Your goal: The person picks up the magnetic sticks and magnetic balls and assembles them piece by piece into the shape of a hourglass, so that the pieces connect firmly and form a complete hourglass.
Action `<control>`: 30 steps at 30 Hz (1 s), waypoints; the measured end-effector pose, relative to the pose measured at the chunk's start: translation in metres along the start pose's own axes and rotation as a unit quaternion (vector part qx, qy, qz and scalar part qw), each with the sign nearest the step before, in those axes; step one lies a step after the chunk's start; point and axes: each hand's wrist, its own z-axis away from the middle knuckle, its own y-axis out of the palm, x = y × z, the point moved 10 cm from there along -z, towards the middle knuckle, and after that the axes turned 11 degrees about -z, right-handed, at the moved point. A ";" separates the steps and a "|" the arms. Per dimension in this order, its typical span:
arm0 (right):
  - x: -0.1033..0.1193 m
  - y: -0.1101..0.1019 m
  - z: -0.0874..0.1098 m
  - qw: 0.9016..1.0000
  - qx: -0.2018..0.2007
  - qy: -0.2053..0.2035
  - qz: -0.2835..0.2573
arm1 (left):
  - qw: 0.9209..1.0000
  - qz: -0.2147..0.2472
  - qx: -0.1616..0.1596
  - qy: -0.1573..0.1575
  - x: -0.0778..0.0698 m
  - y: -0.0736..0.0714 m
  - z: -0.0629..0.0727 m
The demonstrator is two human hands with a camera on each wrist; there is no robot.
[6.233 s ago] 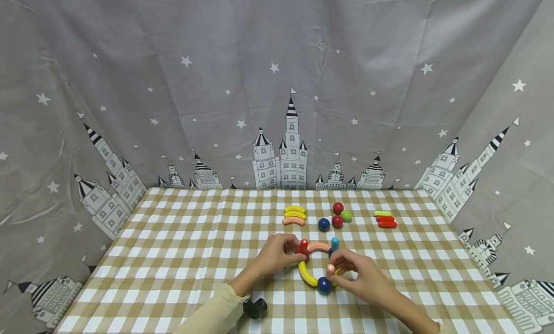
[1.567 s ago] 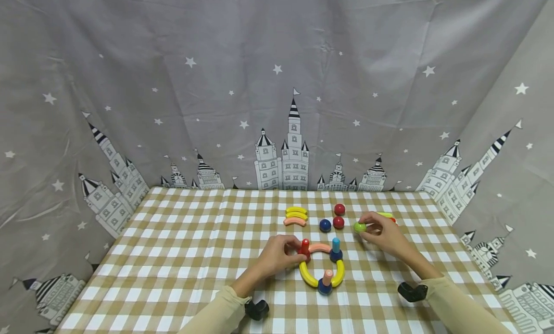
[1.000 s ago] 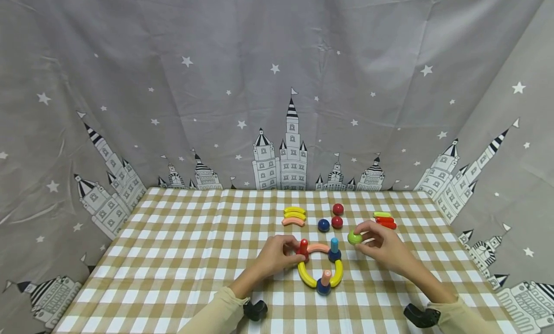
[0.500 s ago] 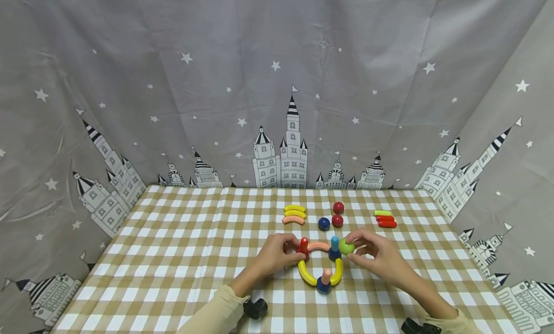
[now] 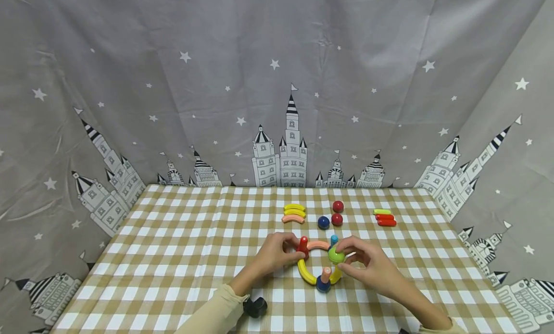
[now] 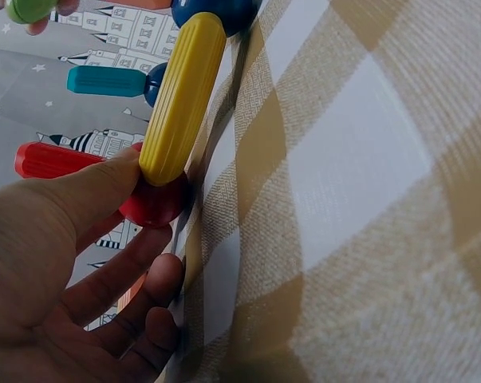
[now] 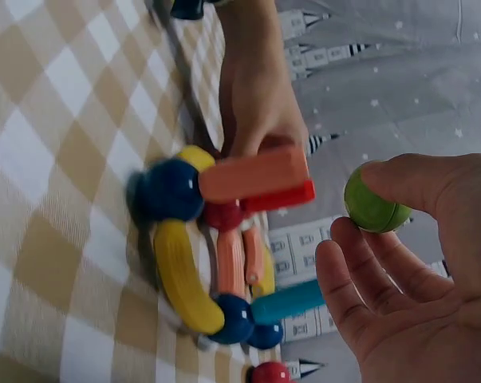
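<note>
My left hand pinches the red ball at the left corner of a ring on the table; a red stick stands up from this ball. Curved yellow sticks and a salmon one join it to two blue balls. An upright salmon stick tops the front blue ball, and a teal stick the back right one. Between thumb and fingertips, my right hand holds a green ball in the air, level with the uprights' tops in the right wrist view.
Behind the ring lie two red balls and a blue ball. To their left is a row of curved sticks, yellow and salmon. Short straight sticks, red and lime, lie at the right on the checked tablecloth.
My right hand took the green ball from beside the red balls and brought it left and nearer, over the ring's right side. Earlier, it set the salmon stick on the front blue ball. My left hand stayed.
</note>
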 end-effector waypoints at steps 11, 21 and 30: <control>0.003 0.024 0.009 0.999 0.017 -0.036 0.005 | 1.000 -0.005 0.001 -0.007 0.001 0.001 -0.001; -0.005 0.025 0.012 0.999 -0.008 -0.042 -0.003 | 1.000 -0.008 0.002 -0.003 0.000 0.000 0.000; -0.019 0.019 0.010 0.997 -0.076 0.000 0.009 | 1.000 -0.010 0.004 -0.004 0.000 0.000 -0.001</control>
